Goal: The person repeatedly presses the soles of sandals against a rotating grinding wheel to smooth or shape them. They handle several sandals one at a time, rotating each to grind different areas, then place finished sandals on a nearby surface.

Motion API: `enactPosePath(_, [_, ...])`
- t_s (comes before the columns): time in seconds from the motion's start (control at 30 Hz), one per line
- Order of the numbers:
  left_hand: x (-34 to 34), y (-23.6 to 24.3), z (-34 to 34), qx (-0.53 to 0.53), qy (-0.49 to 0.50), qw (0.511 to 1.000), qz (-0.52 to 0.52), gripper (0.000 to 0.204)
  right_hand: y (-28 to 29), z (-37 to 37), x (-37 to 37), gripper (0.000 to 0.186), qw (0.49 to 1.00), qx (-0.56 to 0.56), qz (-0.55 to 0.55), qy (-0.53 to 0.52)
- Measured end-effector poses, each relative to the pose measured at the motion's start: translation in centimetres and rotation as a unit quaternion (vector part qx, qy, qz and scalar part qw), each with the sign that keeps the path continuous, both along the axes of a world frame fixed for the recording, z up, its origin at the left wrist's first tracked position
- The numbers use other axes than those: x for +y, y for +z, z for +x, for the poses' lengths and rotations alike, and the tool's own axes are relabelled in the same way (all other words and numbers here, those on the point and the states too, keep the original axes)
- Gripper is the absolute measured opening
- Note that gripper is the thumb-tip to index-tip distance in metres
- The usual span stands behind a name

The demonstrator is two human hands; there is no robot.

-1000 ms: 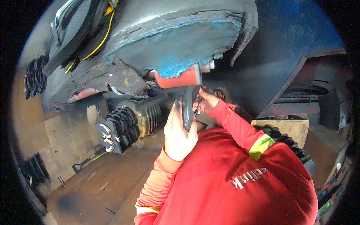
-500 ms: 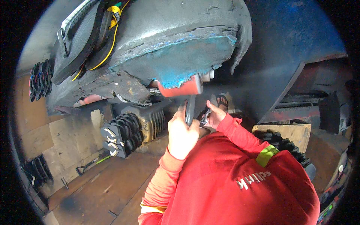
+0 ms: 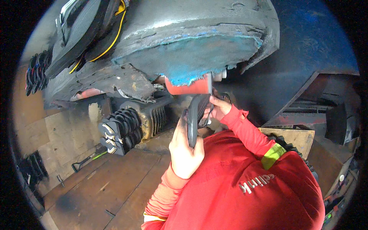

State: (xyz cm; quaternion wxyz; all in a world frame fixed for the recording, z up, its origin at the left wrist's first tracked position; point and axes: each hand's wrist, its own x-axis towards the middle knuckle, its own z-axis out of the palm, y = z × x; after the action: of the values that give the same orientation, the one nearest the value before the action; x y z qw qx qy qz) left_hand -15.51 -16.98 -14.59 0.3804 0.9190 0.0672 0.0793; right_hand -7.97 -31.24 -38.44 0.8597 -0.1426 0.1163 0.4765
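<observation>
Hands raised: left hand (image 3: 186,151), right hand (image 3: 219,108) grip sole (image 3: 194,119).

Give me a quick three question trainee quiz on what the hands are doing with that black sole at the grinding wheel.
1. True or false: both hands grip the black shoe sole.
2. What does the sole's upper end meet? A) the orange grinding wheel B) the hammer on the floor C) the wooden crate
3. Fill in: a row of finished black soles stands to the ____ of the left hand.

Key:
1. True; the right hand holds it from the far side.
2. A
3. left
</observation>
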Motion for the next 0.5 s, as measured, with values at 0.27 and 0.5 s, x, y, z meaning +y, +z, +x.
enactPosePath(0.27, [0.4,0.8,-0.4,0.056,0.036,0.996,-0.062,0.062,4.6,1.0,-0.3,0.036,0.994,-0.010,-0.106,0.032])
enactPosePath(0.5, [1.6,0.6,0.0,0.102,-0.042,0.972,-0.208,0.073,5.9,0.0,1.3,0.024,0.995,0.000,-0.101,-0.017])
